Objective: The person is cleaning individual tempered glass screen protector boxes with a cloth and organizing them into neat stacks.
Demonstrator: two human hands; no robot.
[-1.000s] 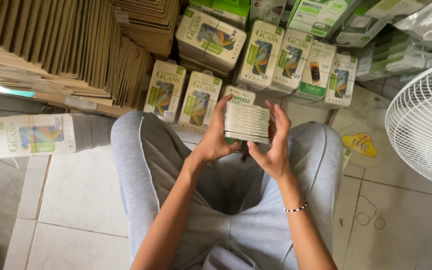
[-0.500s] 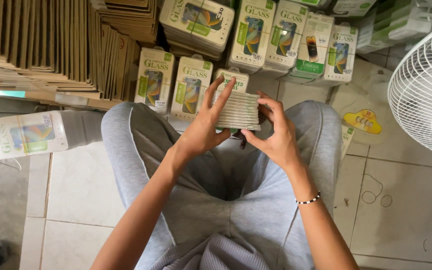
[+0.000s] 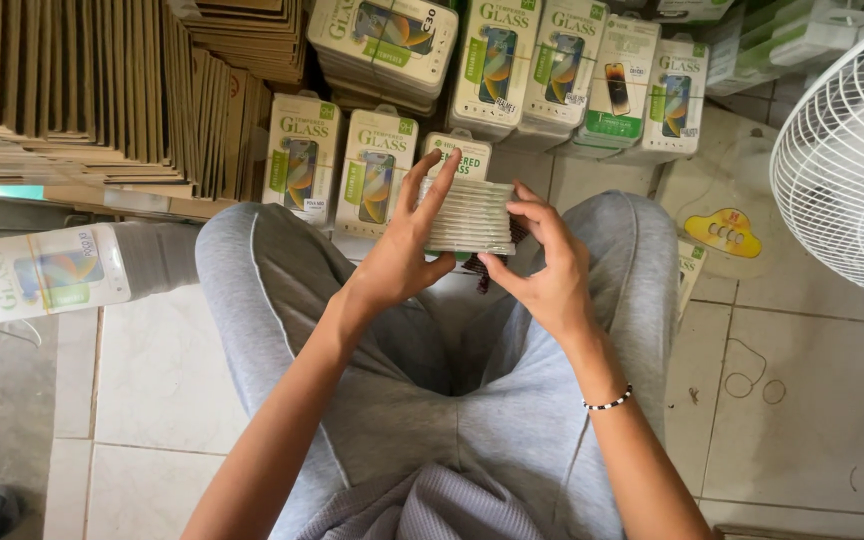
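Both my hands hold a thick stack of thin clear-sleeved packets (image 3: 472, 215) edge-on above my grey-trousered knees. My left hand (image 3: 407, 250) grips the stack's left side, fingers stretched up along it. My right hand (image 3: 544, 262) clasps the right side with the thumb underneath; a beaded bracelet (image 3: 607, 402) circles that wrist. Behind the stack stand white-and-green boxed bundles of phone screen protectors (image 3: 382, 170).
Piles of flat brown cardboard sleeves (image 3: 72, 90) fill the upper left. One bundle of packets (image 3: 47, 275) lies on its side at left. A white fan guard (image 3: 847, 160) stands at right. A yellow sticker (image 3: 724, 232) sits on the tiled floor (image 3: 802, 390).
The view has shifted so the boxes sit higher in the frame. My hands keep the stack, with my left fingers now stretched further up its side.
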